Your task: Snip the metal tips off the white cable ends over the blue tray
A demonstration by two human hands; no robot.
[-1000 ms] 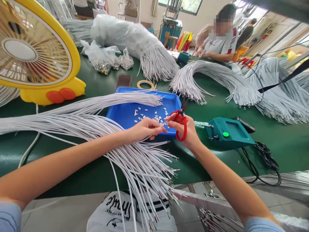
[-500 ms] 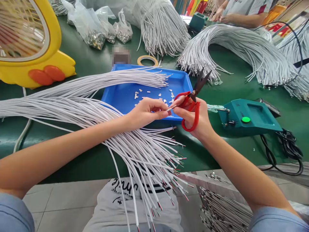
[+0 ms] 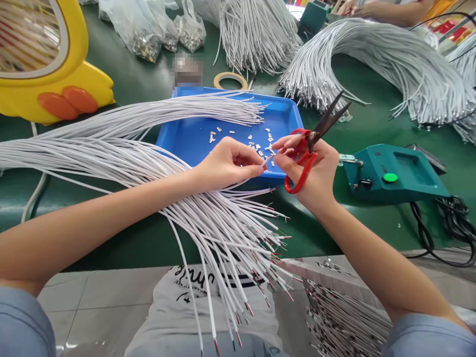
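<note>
My left hand [image 3: 236, 162] pinches a white cable [image 3: 267, 160] near its end, over the front edge of a blue tray [image 3: 171, 141]. Looped on my right hand [image 3: 314, 171] are red-handled scissors [image 3: 311, 141], their dark blades parted and pointing up and away. The thumb and forefinger of that hand are close to the cable's tip; whether they touch it I cannot tell. Beneath my left forearm fans a bundle of white cables [image 3: 208, 223], with red and green wire ends showing. A second white bundle [image 3: 208, 106] lies across the tray, among small white scraps [image 3: 258, 147].
To the right sits a green machine [image 3: 397, 173] with a black cord [image 3: 424, 233]. Behind are a tape roll [image 3: 230, 75], bagged small parts [image 3: 189, 32] and large grey cable bundles [image 3: 345, 44]. A yellow fan [image 3: 78, 44] stands left. Another person's arm [image 3: 394, 11] is at the far right.
My right hand has moved slightly right, away from the left, and the cable tip now shows between them. The scissors have tilted further right. The whole view has shifted a little.
</note>
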